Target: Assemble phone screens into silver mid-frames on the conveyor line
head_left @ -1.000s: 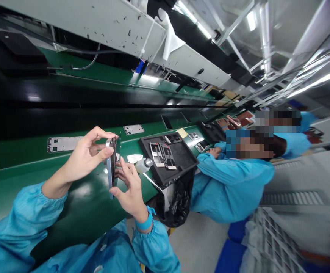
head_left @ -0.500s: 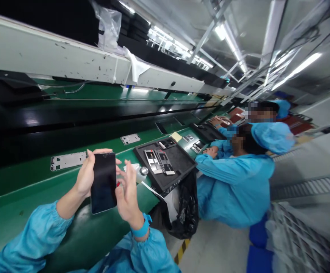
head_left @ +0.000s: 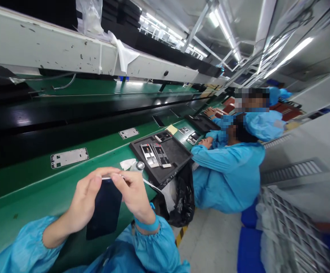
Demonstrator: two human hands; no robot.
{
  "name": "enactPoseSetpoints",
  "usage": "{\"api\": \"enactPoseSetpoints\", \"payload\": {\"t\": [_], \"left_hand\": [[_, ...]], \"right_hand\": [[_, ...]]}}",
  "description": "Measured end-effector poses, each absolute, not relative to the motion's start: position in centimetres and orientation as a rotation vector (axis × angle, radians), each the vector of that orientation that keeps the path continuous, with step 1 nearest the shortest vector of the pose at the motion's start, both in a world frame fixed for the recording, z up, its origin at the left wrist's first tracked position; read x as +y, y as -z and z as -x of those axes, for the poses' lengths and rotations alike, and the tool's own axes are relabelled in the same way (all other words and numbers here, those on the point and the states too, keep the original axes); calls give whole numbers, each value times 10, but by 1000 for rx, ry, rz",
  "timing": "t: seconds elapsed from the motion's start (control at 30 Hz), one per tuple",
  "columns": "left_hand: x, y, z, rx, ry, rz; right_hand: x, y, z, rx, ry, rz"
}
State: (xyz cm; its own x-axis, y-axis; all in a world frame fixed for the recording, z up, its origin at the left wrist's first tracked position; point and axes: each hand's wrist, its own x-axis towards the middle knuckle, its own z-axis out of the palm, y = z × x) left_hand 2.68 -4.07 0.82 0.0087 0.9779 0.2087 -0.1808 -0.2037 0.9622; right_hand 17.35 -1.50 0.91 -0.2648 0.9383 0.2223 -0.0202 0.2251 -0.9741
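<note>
A phone [head_left: 104, 210] with a dark screen is held tilted in front of me, over the near edge of the green bench. My left hand [head_left: 82, 199] is closed around its left side, thumb near the top corner. At the opposite top corner, my right hand [head_left: 133, 191] grips the phone, its thumb pressed on the upper edge. Both hands' fingertips are partly hidden behind the phone. Just beyond my right hand stands a small bottle with a metal cap [head_left: 139, 166], beside a white tissue [head_left: 127, 163].
A black foam tray [head_left: 179, 151] holds several opened phone units [head_left: 150, 155]. Metal phone frames [head_left: 69, 157] lie on the green conveyor. A black plastic bag [head_left: 184, 197] hangs below the tray. Co-workers in blue smocks [head_left: 227, 174] sit to the right.
My right hand has moved from beside the phone's right edge onto its top corner. The phone is lower and tilted differently, and my left hand has shifted down with it.
</note>
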Motion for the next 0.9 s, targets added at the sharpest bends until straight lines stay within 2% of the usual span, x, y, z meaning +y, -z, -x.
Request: {"api": "enactPoseSetpoints", "payload": {"t": [0.13,0.33,0.77,0.9], "left_hand": [[-20,-5,-19,933,-1555,-1066],[9,-16,10,759,-1758,-622],[10,-16,-1,840,-1985,-570],[15,-12,-5,873,-2086,-627]], "right_hand": [[-6,12,-167,-1469,-1234,915],[-18,46,-174,-1813,-1739,650],[-7,60,-150,-1661,-1704,721],[0,67,-141,-1594,-1935,613]]}}
